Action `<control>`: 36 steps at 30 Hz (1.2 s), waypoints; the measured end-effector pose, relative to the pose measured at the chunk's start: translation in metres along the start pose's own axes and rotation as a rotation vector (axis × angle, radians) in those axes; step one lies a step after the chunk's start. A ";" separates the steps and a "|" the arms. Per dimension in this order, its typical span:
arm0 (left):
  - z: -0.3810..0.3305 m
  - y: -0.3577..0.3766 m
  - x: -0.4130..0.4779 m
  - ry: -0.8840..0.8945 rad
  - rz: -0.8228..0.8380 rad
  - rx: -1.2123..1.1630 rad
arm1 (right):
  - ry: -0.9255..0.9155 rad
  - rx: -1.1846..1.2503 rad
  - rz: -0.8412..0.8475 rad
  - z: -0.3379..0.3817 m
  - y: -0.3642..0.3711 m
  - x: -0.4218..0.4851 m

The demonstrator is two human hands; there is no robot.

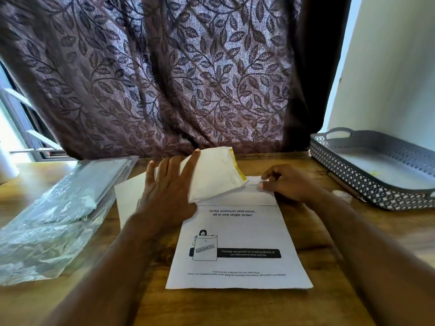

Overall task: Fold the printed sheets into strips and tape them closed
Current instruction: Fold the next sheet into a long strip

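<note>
While your left hand (168, 192) is gripping a white packet (215, 177), your right hand (288, 182) is pinching the folded top edge of the printed sheet (237, 234).

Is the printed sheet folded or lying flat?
Partly folded: the printed sheet has its far edge turned over once, the flap pinched by the right hand.

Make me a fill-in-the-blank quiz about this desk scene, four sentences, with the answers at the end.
The left hand holds a white paper packet with a ____ strip along one edge.
The right hand pinches the folded top of the white printed sheet on the ____ table.
The grey latticed plastic tray stands to the sheet's ____.
The purple-brown fabric curtain behind bears a ____ pattern.
Missing words: yellow; wooden; right; leaf.
</note>
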State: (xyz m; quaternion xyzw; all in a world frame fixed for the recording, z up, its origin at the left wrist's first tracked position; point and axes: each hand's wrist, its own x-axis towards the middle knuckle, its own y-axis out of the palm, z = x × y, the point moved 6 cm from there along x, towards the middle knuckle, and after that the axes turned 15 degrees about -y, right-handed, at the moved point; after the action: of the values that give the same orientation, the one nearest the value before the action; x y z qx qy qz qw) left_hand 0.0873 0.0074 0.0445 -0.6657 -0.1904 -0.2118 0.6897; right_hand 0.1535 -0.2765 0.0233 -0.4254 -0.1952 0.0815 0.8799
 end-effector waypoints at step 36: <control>0.028 0.021 0.008 -0.118 0.014 -0.170 | -0.043 0.475 -0.742 -0.006 -0.061 -0.020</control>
State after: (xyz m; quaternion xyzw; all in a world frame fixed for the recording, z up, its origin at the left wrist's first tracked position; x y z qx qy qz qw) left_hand 0.1058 0.0357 0.0328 -0.7344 -0.2075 -0.1827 0.6199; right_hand 0.1364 -0.3252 0.0614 -0.1105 -0.3287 -0.1884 0.9188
